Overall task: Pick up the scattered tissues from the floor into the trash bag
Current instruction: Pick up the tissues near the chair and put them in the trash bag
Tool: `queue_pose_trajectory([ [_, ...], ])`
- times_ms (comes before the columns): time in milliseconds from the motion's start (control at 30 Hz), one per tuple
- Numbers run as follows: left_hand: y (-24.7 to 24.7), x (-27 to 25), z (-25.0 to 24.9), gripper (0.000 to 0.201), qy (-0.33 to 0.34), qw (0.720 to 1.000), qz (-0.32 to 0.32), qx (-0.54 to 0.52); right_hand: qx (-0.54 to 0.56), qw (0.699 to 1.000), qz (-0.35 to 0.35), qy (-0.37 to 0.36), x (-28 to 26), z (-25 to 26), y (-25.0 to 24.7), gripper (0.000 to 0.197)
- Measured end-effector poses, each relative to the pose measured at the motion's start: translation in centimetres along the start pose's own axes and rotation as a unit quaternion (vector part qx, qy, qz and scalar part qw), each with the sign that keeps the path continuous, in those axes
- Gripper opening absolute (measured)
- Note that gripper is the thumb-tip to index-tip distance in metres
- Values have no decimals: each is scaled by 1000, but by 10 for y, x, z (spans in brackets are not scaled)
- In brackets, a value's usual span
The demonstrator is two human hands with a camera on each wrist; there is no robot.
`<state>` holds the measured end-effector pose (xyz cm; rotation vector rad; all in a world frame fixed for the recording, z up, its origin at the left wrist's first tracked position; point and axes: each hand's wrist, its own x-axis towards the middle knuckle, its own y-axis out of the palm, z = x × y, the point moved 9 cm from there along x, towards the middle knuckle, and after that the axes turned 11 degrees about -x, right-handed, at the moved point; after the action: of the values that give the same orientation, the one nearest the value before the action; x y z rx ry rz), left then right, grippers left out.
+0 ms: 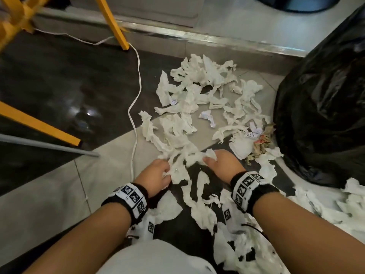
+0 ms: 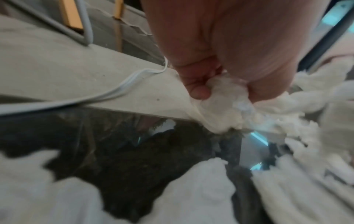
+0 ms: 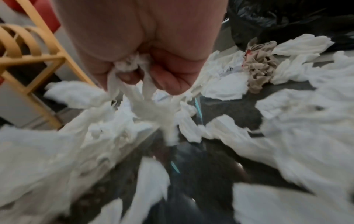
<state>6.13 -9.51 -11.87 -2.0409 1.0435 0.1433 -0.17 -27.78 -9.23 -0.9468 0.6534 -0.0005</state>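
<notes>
Several torn white tissues point(image 1: 199, 91) lie scattered over the grey and black floor. My left hand point(image 1: 158, 173) grips a wad of tissue point(image 2: 226, 97), fingers curled round it. A little to the right, my right hand point(image 1: 221, 163) clutches another bunch of tissue point(image 3: 134, 66), with strips hanging from the fist. Both bunches join a long strand of tissue point(image 1: 187, 161) between the hands. The black trash bag point(image 1: 324, 107) stands at the right, its mouth out of sight. More tissues point(image 1: 223, 234) lie near my knees.
A white cable point(image 1: 136, 107) snakes across the floor left of the tissues. Yellow furniture legs point(image 1: 116, 24) and a grey rod point(image 1: 49, 145) stand at the left. A crumpled brown wrapper point(image 1: 260, 143) lies by the bag. A metal threshold point(image 1: 217, 40) runs behind.
</notes>
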Motion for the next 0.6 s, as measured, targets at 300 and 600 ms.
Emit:
queue_pose_trajectory([
  [300, -19, 3, 2, 34, -41, 992, -71, -93, 229, 964, -121, 56, 8, -6, -48, 24],
  [600, 25, -23, 19, 56, -28, 978, 140, 151, -143, 983, 95, -59, -10, 16, 53, 66],
])
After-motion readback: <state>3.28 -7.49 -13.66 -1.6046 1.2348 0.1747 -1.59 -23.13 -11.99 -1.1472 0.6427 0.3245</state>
